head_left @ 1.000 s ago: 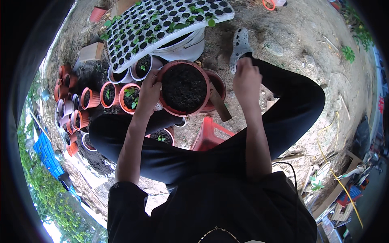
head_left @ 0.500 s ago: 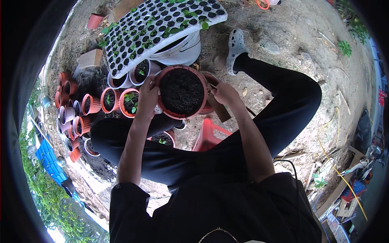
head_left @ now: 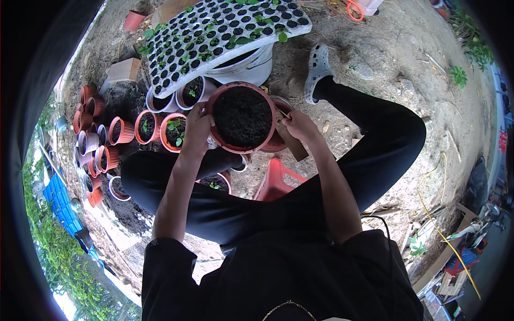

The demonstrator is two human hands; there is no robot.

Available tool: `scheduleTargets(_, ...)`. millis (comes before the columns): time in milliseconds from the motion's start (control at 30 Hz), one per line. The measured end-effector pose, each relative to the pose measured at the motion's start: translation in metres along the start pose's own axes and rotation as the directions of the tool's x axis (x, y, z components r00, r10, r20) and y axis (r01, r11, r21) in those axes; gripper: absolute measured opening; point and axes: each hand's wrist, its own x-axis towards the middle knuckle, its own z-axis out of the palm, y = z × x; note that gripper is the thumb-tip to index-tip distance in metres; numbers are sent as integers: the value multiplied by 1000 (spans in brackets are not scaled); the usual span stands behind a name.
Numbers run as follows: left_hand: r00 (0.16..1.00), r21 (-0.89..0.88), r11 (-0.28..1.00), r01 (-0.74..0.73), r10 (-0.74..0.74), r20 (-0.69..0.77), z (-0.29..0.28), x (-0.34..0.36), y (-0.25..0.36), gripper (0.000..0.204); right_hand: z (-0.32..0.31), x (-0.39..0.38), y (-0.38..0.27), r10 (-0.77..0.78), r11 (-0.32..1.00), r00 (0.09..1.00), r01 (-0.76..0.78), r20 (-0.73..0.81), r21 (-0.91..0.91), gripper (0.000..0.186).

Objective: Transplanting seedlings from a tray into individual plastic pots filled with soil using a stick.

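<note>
One pot (head_left: pixel 242 117), mouth up, axis roughly upright, is being held by the left hand (head_left: pixel 198 128); the right hand's (head_left: pixel 300 127) grip cannot be told.

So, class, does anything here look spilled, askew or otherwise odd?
The white seedling tray sits askew over the white bucket, jutting well past its rim. At left, dark soil lies loose on the ground, looking spilled, though it may have been heaped. The pot in the left hand shows no visible damage.
</note>
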Motion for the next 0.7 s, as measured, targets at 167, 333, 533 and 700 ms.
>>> scheduleTargets(167,999,-53,998,39,-40,-17,-10,7,-3,56,-7,1,-1,38,996,992,-48,121,77,30)
scheduleTargets(333,997,-35,998,60,-62,-35,-17,6,5,56,-11,-1,-1,64,980,978,-99,197,175,30)
scheduleTargets(533,991,-74,992,104,-109,-78,-16,8,10,65,-13,2,1,79,994,967,-96,242,58,28)
scheduleTargets(700,992,-104,989,108,-114,-54,-20,7,13,65,-25,-3,1,58,995,973,-38,224,-95,27)
